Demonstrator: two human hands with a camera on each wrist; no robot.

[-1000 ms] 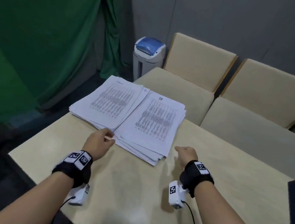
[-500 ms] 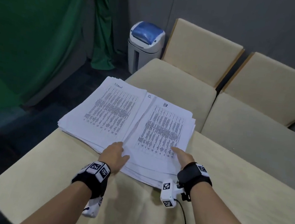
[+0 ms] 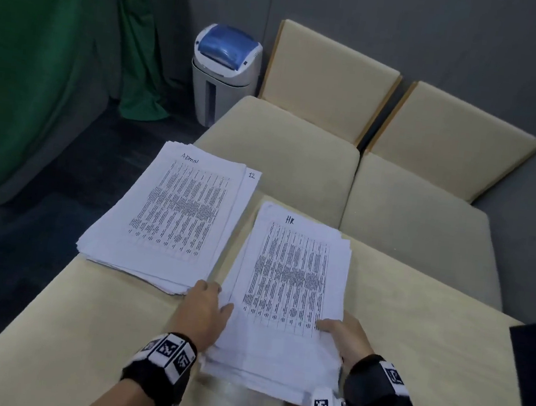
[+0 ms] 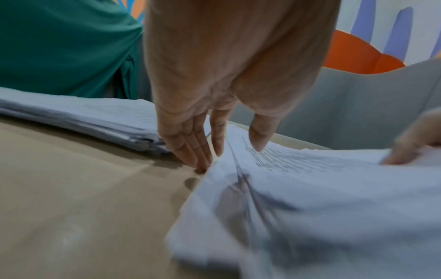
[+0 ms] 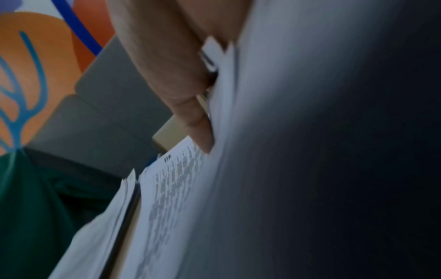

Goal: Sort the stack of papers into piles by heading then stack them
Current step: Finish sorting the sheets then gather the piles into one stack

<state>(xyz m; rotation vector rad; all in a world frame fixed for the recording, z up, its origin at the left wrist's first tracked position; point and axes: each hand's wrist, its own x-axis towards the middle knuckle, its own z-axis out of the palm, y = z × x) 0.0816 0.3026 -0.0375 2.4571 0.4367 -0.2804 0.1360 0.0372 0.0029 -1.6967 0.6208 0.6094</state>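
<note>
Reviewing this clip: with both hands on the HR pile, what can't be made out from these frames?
- Printed table text on the HR pile and ADMIN pile: too small in the head view, blurred in both wrist views.
- Right hand fingers: under the sheets; only the thumb shows.
- Sheets below each top page: covered, headings unseen.
- Left hand fingertips: hidden behind the paper edge in the left wrist view.

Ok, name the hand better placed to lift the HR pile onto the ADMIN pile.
Right hand: its thumb already pinches the HR pile. The left hand only touches its edge with straight fingers, beside the ADMIN pile.
</note>
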